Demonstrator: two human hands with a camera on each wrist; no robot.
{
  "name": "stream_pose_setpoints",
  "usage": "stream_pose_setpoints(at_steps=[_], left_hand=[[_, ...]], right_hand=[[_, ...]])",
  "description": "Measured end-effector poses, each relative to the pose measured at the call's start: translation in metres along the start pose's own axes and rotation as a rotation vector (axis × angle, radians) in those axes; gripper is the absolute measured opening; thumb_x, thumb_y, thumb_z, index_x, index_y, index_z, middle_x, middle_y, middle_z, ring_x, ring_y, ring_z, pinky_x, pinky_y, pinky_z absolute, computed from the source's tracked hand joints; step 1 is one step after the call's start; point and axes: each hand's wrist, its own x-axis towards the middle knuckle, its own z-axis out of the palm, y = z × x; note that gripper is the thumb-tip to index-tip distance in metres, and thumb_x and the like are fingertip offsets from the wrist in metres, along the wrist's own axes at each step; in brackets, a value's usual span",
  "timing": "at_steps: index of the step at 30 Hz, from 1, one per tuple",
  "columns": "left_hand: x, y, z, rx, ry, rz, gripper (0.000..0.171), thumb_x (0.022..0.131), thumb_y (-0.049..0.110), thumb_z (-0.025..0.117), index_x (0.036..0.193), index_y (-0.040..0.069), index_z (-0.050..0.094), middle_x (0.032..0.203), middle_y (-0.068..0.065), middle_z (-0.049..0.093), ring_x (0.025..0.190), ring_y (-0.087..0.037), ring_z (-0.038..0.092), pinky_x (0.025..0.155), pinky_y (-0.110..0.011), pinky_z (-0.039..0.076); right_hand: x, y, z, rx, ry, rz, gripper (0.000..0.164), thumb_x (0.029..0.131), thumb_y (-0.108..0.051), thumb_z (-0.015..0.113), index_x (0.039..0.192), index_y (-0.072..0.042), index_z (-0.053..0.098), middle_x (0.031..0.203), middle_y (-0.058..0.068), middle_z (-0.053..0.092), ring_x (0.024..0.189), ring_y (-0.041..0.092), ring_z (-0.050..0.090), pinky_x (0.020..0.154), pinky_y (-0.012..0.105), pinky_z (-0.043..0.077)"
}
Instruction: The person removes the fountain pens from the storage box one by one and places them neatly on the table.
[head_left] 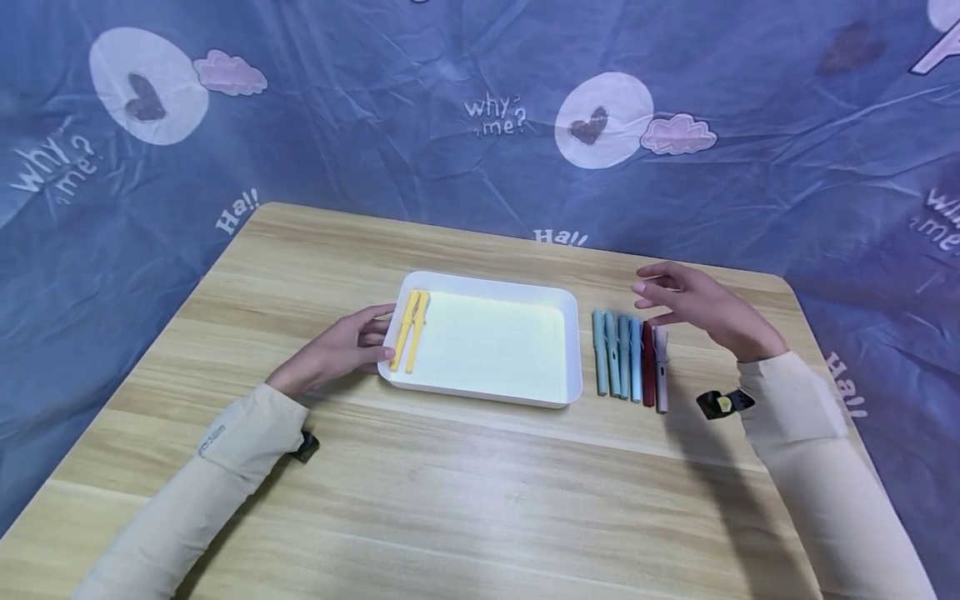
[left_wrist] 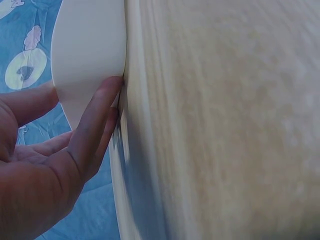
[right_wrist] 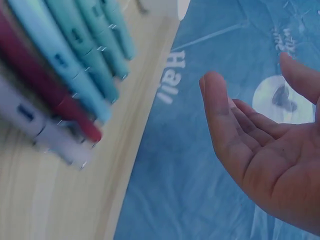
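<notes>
A shallow white tray lies on the table, with two yellow pens side by side at its left end. My left hand holds the tray's left end. In the left wrist view, the thumb is at the rim and the fingers lie against the outer wall, down by its lower edge. Right of the tray stretches a row of several pens: teal and blue ones, a dark red one and a pale lilac one. Over the row's far right end hovers my right hand, holding nothing, fingers loosely bent.
The wooden table extends in front of the tray and to its left. Behind it hangs a blue printed cloth, which also runs down both sides. Each wrist carries a small black camera mount, such as the right one.
</notes>
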Motion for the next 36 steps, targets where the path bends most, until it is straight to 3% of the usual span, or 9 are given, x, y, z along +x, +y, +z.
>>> stream_pose_setpoints(at_steps=[6,12,21,36], left_hand=[[0.001,-0.002,-0.001,-0.007,-0.003,0.008,0.079,0.101,0.002,0.065,0.165,0.002,0.019,0.163,-0.026,0.032,0.143,-0.044,0.041,0.094,-0.040,0.060],[0.001,-0.003,-0.002,-0.020,-0.005,0.012,0.079,0.101,0.002,0.066,0.165,0.002,0.019,0.162,-0.026,0.033,0.143,-0.044,0.042,0.094,-0.040,0.060],[0.001,-0.001,-0.001,-0.014,0.000,-0.011,0.079,0.102,0.002,0.065,0.165,0.003,0.018,0.163,-0.025,0.033,0.143,-0.042,0.042,0.095,-0.040,0.060],[0.000,-0.002,-0.001,-0.022,0.006,0.001,0.078,0.101,0.001,0.064,0.165,0.002,0.019,0.162,-0.027,0.034,0.141,-0.043,0.044,0.093,-0.041,0.060]], right_hand=[[0.010,-0.022,0.009,0.008,-0.010,-0.020,0.068,0.109,-0.041,0.054,0.157,0.002,0.032,0.149,0.026,0.048,0.130,0.039,0.053,0.096,0.037,0.058],[0.023,-0.044,0.019,-0.004,-0.032,-0.027,0.066,0.109,-0.040,0.054,0.157,0.002,0.034,0.145,0.026,0.051,0.126,0.035,0.057,0.099,0.041,0.058],[0.046,-0.074,0.044,-0.006,-0.087,-0.067,0.056,0.110,-0.030,0.055,0.153,0.003,0.040,0.142,0.025,0.054,0.126,0.041,0.057,0.099,0.046,0.057],[0.084,-0.102,0.093,-0.044,-0.189,-0.077,0.055,0.109,-0.027,0.058,0.149,0.007,0.043,0.139,0.028,0.055,0.125,0.042,0.059,0.099,0.047,0.057]])
